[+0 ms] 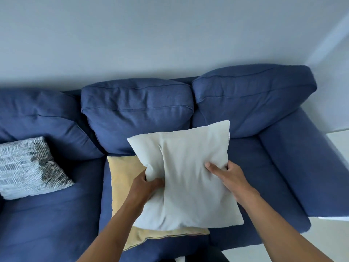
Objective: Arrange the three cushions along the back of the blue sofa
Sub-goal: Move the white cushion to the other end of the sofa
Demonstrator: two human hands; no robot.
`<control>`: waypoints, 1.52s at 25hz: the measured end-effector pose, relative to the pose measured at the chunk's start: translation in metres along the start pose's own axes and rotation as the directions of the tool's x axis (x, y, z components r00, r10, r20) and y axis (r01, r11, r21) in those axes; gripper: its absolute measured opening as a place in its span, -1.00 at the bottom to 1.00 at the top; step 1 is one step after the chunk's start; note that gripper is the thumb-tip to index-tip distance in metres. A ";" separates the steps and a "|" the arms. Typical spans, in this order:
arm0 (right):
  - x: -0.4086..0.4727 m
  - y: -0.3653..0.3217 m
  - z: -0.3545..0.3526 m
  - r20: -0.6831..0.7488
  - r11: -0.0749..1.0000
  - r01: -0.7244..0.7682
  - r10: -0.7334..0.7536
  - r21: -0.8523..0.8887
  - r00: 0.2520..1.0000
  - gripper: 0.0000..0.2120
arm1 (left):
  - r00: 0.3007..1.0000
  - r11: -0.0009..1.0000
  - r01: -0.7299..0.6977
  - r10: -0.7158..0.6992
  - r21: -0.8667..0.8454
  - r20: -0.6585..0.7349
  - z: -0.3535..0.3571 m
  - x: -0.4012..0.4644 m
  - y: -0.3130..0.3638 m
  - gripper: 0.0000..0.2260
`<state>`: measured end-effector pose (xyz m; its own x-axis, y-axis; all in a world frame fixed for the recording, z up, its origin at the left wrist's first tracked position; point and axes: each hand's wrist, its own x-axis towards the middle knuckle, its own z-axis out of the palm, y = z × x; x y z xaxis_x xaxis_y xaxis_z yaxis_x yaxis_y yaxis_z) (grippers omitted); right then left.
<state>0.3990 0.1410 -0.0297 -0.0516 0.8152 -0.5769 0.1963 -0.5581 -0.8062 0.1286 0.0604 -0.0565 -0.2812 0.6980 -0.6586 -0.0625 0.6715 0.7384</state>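
The blue sofa (264,167) fills the view, with three back cushions against the wall. A cream cushion (185,171) is held above the middle seat. My left hand (147,186) grips its left edge and my right hand (226,174) pinches its right side. Under it a yellow cushion (122,178) lies flat on the seat, partly covered. A grey-and-white patterned cushion (28,167) leans on the left seat, close to the left back cushion.
A pale wall (170,35) rises right behind the sofa. The sofa's right armrest (311,167) borders a light floor (338,146) at the right. The right seat and the left seat's front part are bare.
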 end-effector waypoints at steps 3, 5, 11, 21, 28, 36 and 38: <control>-0.011 -0.008 -0.032 0.001 0.998 0.054 -0.054 0.012 0.999 -0.55 | 0.998 0.998 -0.061 0.061 0.003 0.021 0.028 -0.007 0.020 -0.76; -0.010 -0.005 -0.059 -0.014 0.997 0.074 -0.074 0.021 0.997 -0.59 | 0.996 0.996 -0.084 0.084 0.021 0.021 0.053 -0.009 0.031 -0.81; 0.029 0.015 -0.170 -0.098 0.998 0.060 -0.060 0.000 0.993 -0.69 | 0.990 0.985 -0.125 0.131 0.117 -0.042 0.168 -0.019 0.050 -0.73; 0.099 0.029 -0.296 -0.170 0.992 -0.026 0.046 0.122 0.984 -0.61 | 0.998 0.997 -0.056 0.058 0.058 -0.032 0.321 0.000 0.077 -0.68; 0.191 0.015 -0.300 -0.266 0.986 0.064 -0.022 0.153 0.964 -0.56 | 0.997 0.998 -0.055 0.055 0.000 -0.052 0.342 0.112 0.088 -0.51; 0.335 0.047 -0.296 -0.314 0.996 0.035 -0.009 0.077 0.949 -0.62 | 0.988 0.999 -0.054 0.054 0.001 -0.142 0.386 0.243 0.071 -0.55; 0.367 0.065 -0.295 -0.295 0.999 -0.031 0.042 0.042 0.955 -0.63 | 0.993 0.999 -0.009 0.014 0.042 -0.119 0.395 0.274 0.058 -0.54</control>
<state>0.6819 0.4503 -0.2551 0.2479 0.8003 -0.5459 0.1564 -0.5892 -0.7927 0.4258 0.3890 -0.2514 -0.3936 0.6727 -0.6266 -0.0200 0.6751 0.7374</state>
